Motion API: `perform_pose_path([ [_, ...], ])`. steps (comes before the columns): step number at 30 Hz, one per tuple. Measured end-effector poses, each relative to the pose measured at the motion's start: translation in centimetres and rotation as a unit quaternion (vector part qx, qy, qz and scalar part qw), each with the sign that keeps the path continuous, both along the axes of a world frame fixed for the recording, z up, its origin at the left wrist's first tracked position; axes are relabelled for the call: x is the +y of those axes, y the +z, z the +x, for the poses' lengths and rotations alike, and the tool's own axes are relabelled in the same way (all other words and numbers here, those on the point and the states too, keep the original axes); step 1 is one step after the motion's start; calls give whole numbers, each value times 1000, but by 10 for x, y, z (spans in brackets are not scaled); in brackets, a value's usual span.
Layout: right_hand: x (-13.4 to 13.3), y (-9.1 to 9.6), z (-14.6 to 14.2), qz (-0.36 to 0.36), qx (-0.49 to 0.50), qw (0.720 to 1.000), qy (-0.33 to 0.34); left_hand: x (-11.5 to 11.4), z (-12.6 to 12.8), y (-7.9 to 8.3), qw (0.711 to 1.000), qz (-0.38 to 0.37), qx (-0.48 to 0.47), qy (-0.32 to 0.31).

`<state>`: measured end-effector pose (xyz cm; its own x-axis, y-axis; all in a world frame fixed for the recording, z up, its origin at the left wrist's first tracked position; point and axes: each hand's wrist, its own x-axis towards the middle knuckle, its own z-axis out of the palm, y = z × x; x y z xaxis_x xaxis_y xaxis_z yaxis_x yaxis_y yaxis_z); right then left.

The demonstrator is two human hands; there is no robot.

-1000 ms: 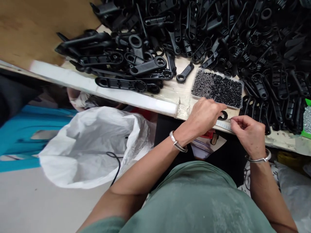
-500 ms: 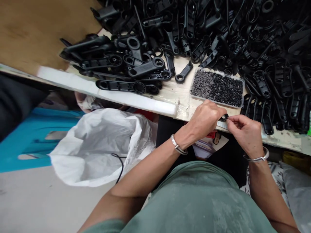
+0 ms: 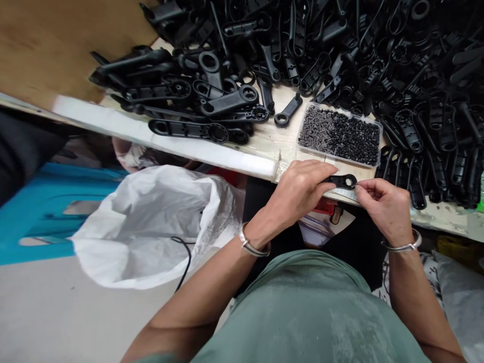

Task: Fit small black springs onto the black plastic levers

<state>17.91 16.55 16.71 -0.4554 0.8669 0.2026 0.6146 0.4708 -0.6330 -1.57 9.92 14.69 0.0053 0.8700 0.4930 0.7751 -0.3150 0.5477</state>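
Observation:
A black plastic lever-like part with a ring end (image 3: 347, 181) lies level at the table's front edge. My left hand (image 3: 298, 189) is closed on its narrow end, thumb below and fingers above. At the ring's right side, my right hand (image 3: 383, 204) is pinched, fingertips touching or very near the rim; whatever sits between them is too small to make out. Just behind both hands stands a clear plastic box (image 3: 338, 160) filled with tiny dark pieces, greyish on its left side and blacker on its right.
Heaps of similar black parts (image 3: 410, 131) cover the table's back and right. More parts (image 3: 189, 132) lie at the left, beside a white foam strip (image 3: 170, 143). One single part (image 3: 288, 110) rests left of the box. Below the edge hangs an open white sack (image 3: 151, 227).
My left hand has slid left along the black part, baring its ring end and part of its arm. The right hand keeps its pinch at nearly the same spot.

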Motion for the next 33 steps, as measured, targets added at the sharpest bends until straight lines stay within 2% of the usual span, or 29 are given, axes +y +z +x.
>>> perform_pose_path([
  [4,-1,4,-2,16,-25,1000,-3,-9,-4,-5,998,-23,-51,-5],
  [10,-4,10,-10,115,-78,989,41,-9,0,-10,996,-22,-81,0],
  [17,-7,8,-15,231,-161,955,90,-9,1,-13,995,9,-101,-1],
  [21,-17,10,-25,249,-252,932,80,-9,2,-16,994,15,-104,3],
  [23,-20,15,-30,235,-300,922,69,-8,2,-16,994,10,-106,5],
  [25,-20,19,-33,201,-311,926,67,-8,3,-17,994,10,-108,6],
  [27,-13,23,-32,121,-266,954,70,-8,3,-17,994,11,-111,6],
  [29,-3,25,-27,1,-191,979,69,-8,3,-18,993,9,-115,4],
  [31,7,26,-22,-99,-140,983,64,-8,3,-19,993,4,-118,1],
  [33,13,27,-21,-136,-130,980,69,-8,3,-20,993,9,-119,-3],
])
